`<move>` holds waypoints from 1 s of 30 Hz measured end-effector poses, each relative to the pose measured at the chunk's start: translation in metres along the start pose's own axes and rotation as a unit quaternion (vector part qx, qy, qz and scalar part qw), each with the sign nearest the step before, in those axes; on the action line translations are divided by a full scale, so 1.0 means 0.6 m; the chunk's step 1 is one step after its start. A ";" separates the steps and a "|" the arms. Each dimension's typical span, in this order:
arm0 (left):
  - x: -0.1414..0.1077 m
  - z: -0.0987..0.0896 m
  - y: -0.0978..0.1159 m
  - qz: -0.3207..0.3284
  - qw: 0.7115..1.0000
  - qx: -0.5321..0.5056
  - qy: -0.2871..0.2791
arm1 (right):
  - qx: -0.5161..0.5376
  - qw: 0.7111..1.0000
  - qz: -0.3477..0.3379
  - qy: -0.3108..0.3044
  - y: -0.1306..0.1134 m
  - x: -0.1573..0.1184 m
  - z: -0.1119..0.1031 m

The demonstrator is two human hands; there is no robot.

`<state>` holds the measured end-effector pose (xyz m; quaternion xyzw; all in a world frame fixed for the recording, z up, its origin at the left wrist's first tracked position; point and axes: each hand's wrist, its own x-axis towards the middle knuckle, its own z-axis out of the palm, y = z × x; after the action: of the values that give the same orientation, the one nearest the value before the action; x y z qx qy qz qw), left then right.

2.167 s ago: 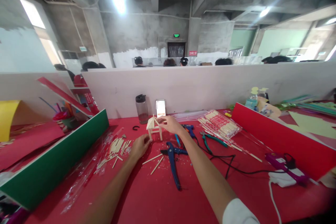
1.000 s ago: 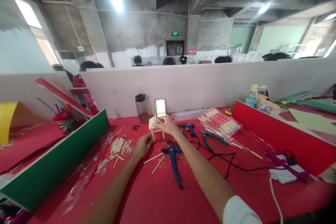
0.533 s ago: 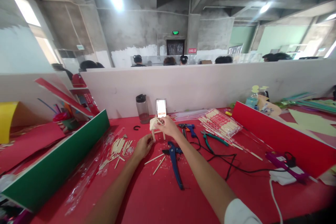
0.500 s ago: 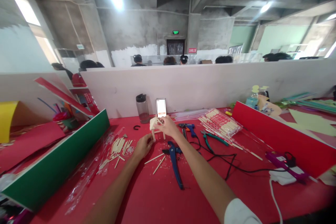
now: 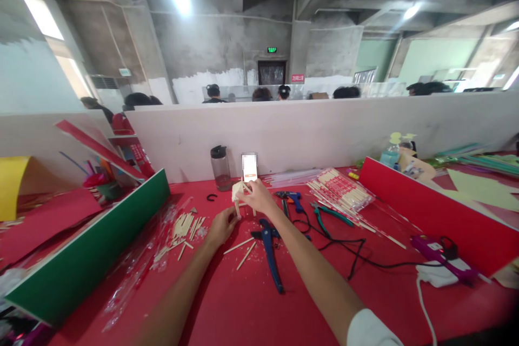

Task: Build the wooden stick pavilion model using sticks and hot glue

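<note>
1. Here the bare right forearm [image 5: 310, 248] is slanting forward and inward!
2. Up front, the right hand [image 5: 259, 197] is occupying the higher, farther spot, thumb and fingers pinching close.
3. The left forearm [image 5: 184, 275] is angling in from the lower left, bare too.
4. Lower and nearer, the left hand [image 5: 221, 227] is resting with fingers bending inward.
5. Both hands are sitting near each other, apart!
</note>
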<state>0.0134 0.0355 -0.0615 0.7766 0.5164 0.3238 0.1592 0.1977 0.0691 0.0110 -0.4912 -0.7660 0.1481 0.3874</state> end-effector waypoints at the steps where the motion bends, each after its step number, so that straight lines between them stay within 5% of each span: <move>1: 0.000 0.000 0.000 0.000 1.000 -0.001 0.000 | 0.009 1.000 -0.005 -0.001 0.001 0.001 -0.001; 11: -0.001 -0.002 0.006 -0.013 1.000 0.018 -0.006 | 0.019 1.000 -0.010 0.016 0.004 -0.002 0.001; 30: 0.003 -0.006 0.013 -0.026 0.996 0.079 -0.023 | 0.107 0.994 0.017 -0.030 0.103 0.025 -0.120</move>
<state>0.0167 0.0333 -0.0537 0.7806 0.5561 0.2598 0.1178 0.2871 0.1002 0.0271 -0.4555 -0.7485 0.2499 0.4122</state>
